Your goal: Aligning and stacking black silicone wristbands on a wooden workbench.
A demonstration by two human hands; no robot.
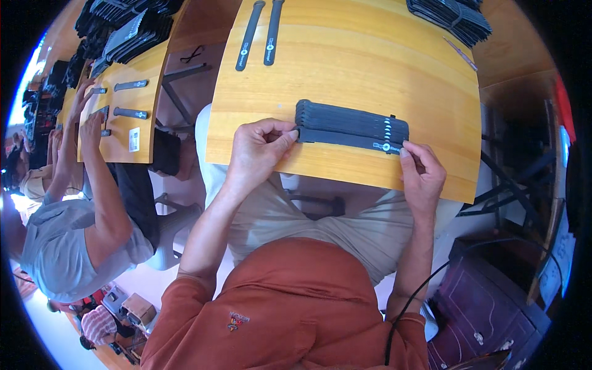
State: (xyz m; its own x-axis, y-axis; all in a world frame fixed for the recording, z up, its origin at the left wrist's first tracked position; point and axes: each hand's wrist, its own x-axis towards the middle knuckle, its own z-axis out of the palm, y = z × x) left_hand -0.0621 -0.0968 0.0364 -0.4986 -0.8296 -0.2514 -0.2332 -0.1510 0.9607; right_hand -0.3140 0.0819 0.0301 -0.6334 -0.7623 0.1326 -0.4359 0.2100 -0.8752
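A row of overlapping black fabric straps (348, 118) lies near the front of my wooden table, each shifted a little from the one behind. Along its near edge runs the front strap (342, 138), with white print toward its right end. My left hand (262, 147) pinches this strap's left end between thumb and fingertips. At the other end, the thumb and forefinger of my right hand (424, 176) close on its right tip. Two more straps, a left one (248, 38) and a right one (272, 34), lie side by side at the far left.
A banded pile of black straps (453, 18) sits at the far right, by a thin pen-like stick (460, 53). On the left, a co-worker (86, 234) handles straps at another table (139, 98). A dark purple cabinet (475, 302) stands at lower right, near a black cable (410, 296).
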